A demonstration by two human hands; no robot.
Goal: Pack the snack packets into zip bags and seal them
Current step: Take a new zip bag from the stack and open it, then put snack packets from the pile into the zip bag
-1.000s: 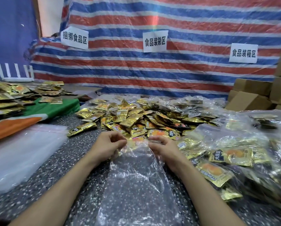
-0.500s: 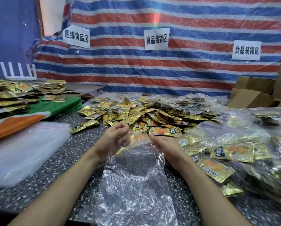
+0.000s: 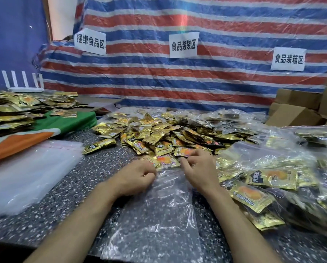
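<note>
Left hand [image 3: 138,177] pinches zip bag [image 3: 159,215] mouth; right hand [image 3: 198,168] curled beside it, grip unclear.

Clear zip bag [image 3: 155,221] cut off at bottom edge, cardboard boxes [image 3: 295,112] at right edge.

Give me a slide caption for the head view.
Left hand grips the mouth of an empty zip bag, right hand alongside, before a heap of snack packets.

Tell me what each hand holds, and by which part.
The left hand grips the clear zip bag at the left end of its mouth. The right hand curls there too; its hold cannot be told.
</note>
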